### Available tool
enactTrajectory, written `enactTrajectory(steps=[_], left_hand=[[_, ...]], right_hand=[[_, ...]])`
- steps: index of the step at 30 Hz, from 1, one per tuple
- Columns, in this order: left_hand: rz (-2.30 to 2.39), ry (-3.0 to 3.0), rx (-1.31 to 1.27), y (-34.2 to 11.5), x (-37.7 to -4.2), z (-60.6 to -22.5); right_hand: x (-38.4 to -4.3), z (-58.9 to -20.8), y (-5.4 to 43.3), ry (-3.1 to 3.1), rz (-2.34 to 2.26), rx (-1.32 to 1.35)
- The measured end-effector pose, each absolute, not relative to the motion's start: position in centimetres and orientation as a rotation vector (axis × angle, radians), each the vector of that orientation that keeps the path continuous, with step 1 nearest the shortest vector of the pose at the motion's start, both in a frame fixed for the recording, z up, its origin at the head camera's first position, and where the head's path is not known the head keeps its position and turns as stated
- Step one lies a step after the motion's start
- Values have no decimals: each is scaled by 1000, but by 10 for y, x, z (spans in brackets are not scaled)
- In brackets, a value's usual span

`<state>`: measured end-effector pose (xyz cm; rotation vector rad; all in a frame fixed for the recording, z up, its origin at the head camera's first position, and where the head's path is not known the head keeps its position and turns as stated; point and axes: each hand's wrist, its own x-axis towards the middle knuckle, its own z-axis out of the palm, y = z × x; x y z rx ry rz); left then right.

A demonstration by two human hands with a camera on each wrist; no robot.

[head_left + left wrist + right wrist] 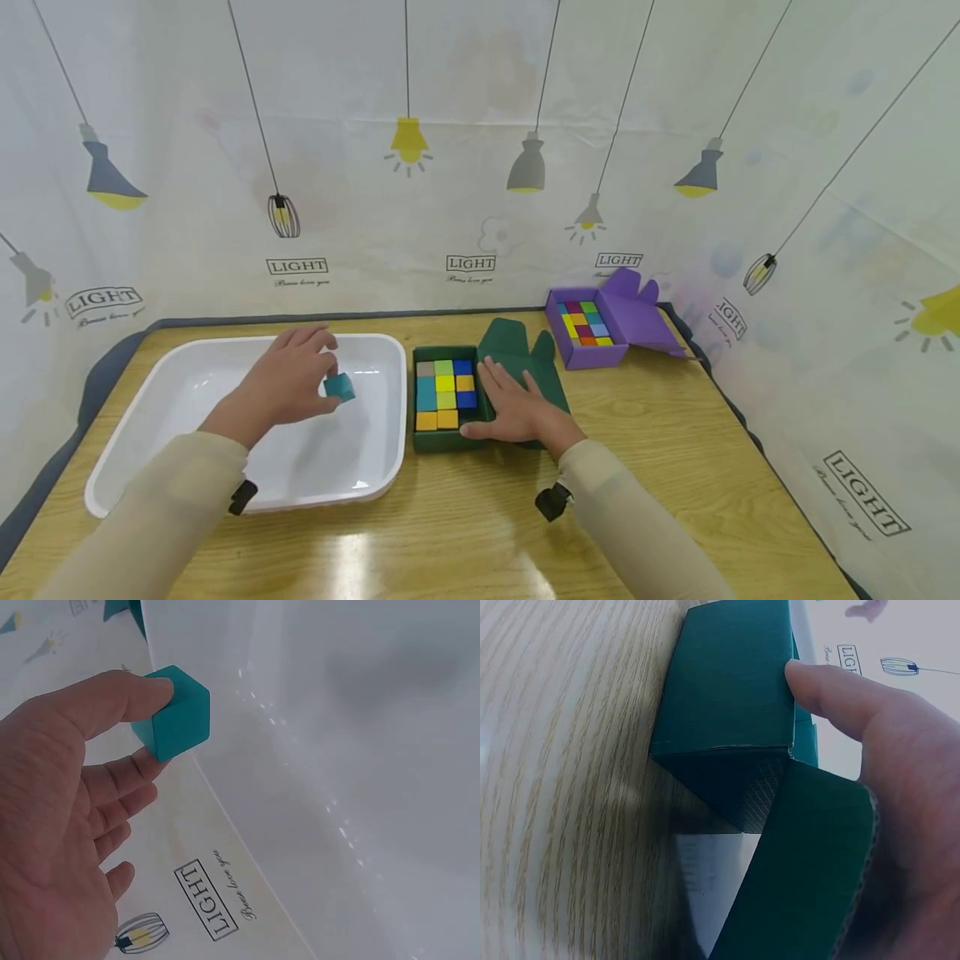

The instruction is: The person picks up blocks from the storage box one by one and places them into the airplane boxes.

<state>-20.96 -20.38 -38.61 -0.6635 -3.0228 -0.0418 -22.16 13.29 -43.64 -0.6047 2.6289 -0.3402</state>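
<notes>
My left hand (291, 379) pinches a teal cube (340, 387) between thumb and fingertips, above the right part of a white tray (187, 358). In the left wrist view the cube (180, 716) shows clear of the tray's surface. My right hand (517, 410) lies with straight fingers on the folded-back lid of a green cardboard box (450, 442), its thumb touching the box's rim. Inside that box sit rows of coloured cubes (445, 383): yellow, blue, teal, orange and a greyish one. A gap shows at its front right corner.
A purple box (592, 358) with its lid folded open stands at the back right, filled with several coloured cubes. Both boxes and the tray rest on a wooden table (660, 450). A printed curtain (375, 275) hangs behind and at the sides.
</notes>
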Motion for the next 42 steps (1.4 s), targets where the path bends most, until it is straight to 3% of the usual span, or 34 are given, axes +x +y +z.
enactTrajectory(steps=[16, 29, 42], left_hand=[[-83, -2973, -847, -117, -226, -370], [-171, -3059, -1011, -69, -232, -398], [-69, -3145, -1075, -49, -237, -419]], right_hand=[[-226, -433, 134, 2562, -371, -619], [-231, -435, 138, 2529, -409, -630], [-230, -433, 140, 2527, -410, -635]])
